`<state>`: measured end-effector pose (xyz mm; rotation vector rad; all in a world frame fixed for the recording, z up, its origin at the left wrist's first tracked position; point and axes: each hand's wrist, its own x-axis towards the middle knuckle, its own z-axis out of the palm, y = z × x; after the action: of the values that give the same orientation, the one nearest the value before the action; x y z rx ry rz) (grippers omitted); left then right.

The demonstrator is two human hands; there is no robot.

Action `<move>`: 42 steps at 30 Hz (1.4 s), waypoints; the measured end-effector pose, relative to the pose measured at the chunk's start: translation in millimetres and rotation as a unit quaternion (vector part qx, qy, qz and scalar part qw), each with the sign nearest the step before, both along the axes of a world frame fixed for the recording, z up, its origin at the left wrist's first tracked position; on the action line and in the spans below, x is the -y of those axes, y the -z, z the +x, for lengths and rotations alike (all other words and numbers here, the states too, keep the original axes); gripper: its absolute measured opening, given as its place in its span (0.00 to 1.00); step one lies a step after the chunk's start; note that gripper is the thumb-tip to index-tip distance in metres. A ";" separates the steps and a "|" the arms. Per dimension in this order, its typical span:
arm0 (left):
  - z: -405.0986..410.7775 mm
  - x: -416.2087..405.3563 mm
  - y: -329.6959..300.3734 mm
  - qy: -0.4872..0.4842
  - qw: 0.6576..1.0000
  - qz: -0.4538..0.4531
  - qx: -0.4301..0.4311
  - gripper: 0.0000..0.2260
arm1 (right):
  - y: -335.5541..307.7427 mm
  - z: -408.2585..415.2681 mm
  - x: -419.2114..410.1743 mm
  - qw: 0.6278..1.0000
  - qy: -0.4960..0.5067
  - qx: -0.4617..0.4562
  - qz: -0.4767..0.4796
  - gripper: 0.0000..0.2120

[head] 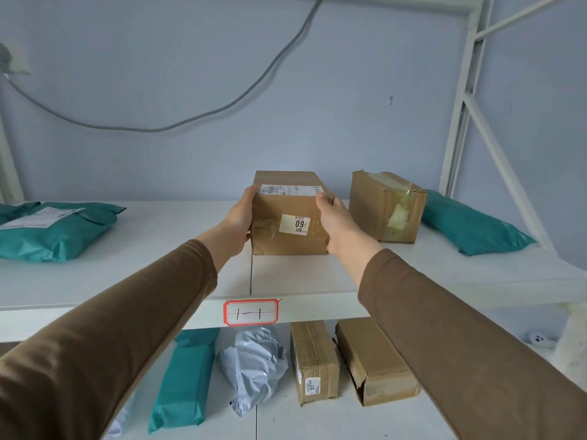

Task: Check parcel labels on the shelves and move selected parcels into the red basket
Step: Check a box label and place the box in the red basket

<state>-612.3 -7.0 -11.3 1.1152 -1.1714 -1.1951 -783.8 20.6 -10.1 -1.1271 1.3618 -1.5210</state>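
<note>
Both of my hands are clasping a brown cardboard box (pixel 289 214) at the centre of the view. My left hand (pixel 236 222) is pressing flat against its nine o'clock side, fingers curling over the top edge, and my right hand (pixel 337 222) is pressing the three o'clock side, thumb lying on the upper corner. Brown sleeves (pixel 127 338) are covering both of my arms. The box is resting on, or just above, the white upper shelf (pixel 158 274); I cannot tell which. A white shipping label (pixel 290 189) is showing along the box's top edge, and a small white sticker (pixel 294 224) reading "60", upside down, is facing me on the front.

At three o'clock, just beside the held box, a second taped cardboard box (pixel 386 206) is sitting, with a teal mailer bag (pixel 470 228) touching its far side. At nine o'clock, well apart, another teal bag (pixel 55 228) is lying with a label on top. At six o'clock, a red-bordered tag (pixel 251 312) is sticking to the shelf's front edge. Below it, on the lower shelf, a teal packet (pixel 184 376), a crumpled grey bag (pixel 254 363) and two long cardboard boxes (pixel 314 360) are lying side by side.
</note>
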 end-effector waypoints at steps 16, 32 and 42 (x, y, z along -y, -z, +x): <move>-150.5 -92.4 -41.0 0.081 0.951 -0.252 0.158 0.26 | -16.3 -151.5 -113.8 0.978 0.098 -0.134 -0.130 0.19; -251.8 7.1 -36.2 0.054 0.997 -0.020 0.051 0.33 | -23.7 -239.3 -22.0 0.997 0.034 -0.064 -0.001 0.30; -271.1 31.6 -30.0 0.067 0.996 0.022 0.045 0.29 | -8.4 -256.8 61.5 0.998 -0.043 0.001 0.049 0.54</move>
<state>-883.4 -38.6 18.7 1.1491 -1.3114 -1.2899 -1040.6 -40.9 -1.6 -1.1085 1.3531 -1.3796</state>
